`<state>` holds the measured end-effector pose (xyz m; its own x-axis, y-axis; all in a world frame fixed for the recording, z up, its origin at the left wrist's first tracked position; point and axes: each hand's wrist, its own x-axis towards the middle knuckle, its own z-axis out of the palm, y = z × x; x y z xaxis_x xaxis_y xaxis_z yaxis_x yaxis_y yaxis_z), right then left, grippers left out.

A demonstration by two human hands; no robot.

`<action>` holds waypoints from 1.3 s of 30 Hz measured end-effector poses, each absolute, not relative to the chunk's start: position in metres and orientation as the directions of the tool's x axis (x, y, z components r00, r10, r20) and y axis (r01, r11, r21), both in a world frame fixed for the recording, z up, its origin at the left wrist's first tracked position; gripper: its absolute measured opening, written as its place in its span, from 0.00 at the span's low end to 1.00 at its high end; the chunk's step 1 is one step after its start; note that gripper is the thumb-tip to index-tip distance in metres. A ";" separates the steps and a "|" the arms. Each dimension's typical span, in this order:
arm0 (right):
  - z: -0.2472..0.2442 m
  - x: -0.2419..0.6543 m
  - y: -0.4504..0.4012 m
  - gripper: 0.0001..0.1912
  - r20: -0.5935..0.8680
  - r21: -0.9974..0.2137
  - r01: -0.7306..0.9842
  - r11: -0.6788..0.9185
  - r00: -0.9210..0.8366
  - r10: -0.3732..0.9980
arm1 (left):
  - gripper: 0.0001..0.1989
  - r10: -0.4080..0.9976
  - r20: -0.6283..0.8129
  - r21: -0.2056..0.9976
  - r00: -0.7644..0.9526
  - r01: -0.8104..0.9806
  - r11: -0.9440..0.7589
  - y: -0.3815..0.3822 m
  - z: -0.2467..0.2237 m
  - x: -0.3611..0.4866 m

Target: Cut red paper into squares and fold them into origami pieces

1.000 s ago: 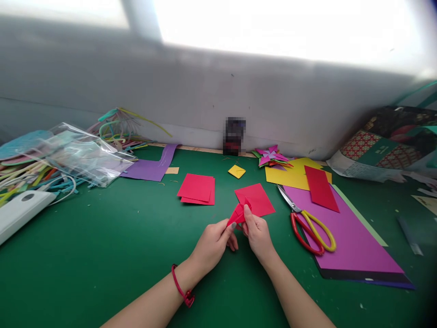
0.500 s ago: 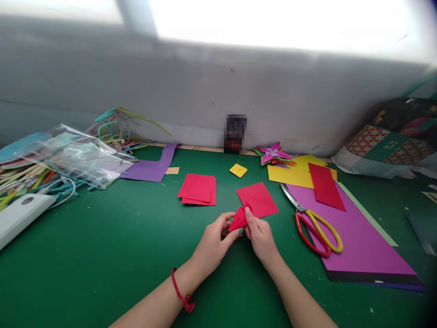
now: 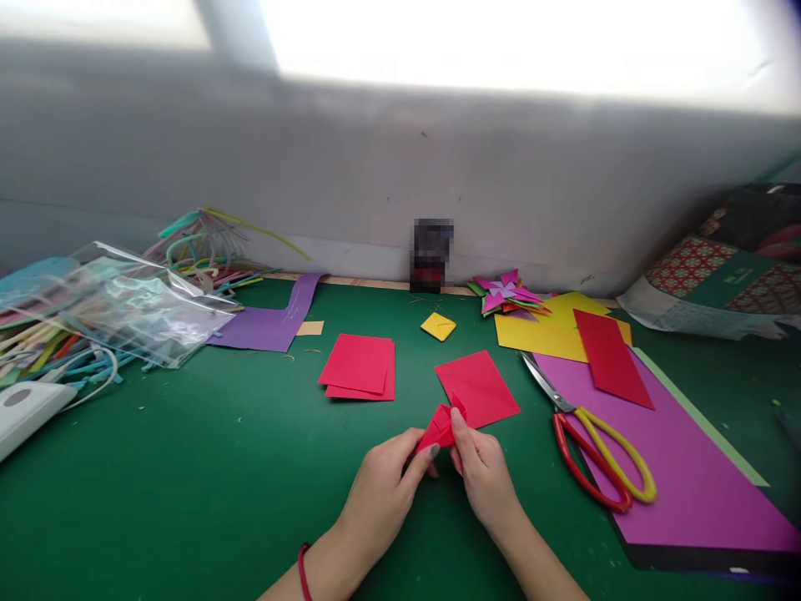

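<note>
A small folded piece of red paper (image 3: 437, 428) is pinched between both hands above the green table. My left hand (image 3: 389, 484) grips its lower left side, thumb on top and fingers behind. On the right side, my right hand (image 3: 483, 469) holds it between thumb and fingers. Just beyond lies a creased red paper square (image 3: 481, 386), partly behind the folded piece. Further left, red paper squares (image 3: 355, 365) rest overlapped in a stack. A small folded yellow paper (image 3: 438, 326) sits behind them, towards the wall.
Scissors (image 3: 566, 406) with red and yellow handles lie on purple sheets (image 3: 694, 492) at the right, beside a red strip (image 3: 610, 355) and yellow paper (image 3: 538, 330). Folded paper stars (image 3: 506, 290) are piled at the back. Pipe cleaners and a plastic bag (image 3: 168, 309) occupy the left.
The whole view has shifted, so the table and hands appear slightly lower. Both hands keep their hold on the folded red paper, with barely any change in grip.
</note>
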<state>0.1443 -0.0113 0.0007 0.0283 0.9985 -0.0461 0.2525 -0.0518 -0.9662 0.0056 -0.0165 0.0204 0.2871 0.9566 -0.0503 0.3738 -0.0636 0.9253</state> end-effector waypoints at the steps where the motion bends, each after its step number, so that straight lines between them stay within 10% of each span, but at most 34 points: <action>1: 0.000 0.145 -0.011 0.27 -0.047 -0.965 0.258 -0.053 0.030 0.998 | 0.16 0.954 -0.055 0.923 0.295 0.379 -0.064 -0.017 0.020 0.006; 19: -0.003 0.138 -0.018 0.20 -0.093 -0.993 0.071 -0.092 -0.012 0.996 | 0.18 0.935 -0.169 0.981 0.312 0.146 0.129 -0.014 0.007 0.008; 31: -0.007 0.138 -0.012 0.24 -0.208 -0.978 -0.013 -0.207 0.058 0.977 | 0.15 0.945 -0.131 0.909 0.301 0.417 -0.007 -0.020 0.014 0.008; 39: -0.002 0.137 -0.012 0.23 -0.096 -0.992 0.076 -0.097 0.021 0.995 | 0.17 0.952 -0.183 0.956 0.244 0.272 0.113 -0.019 0.009 0.012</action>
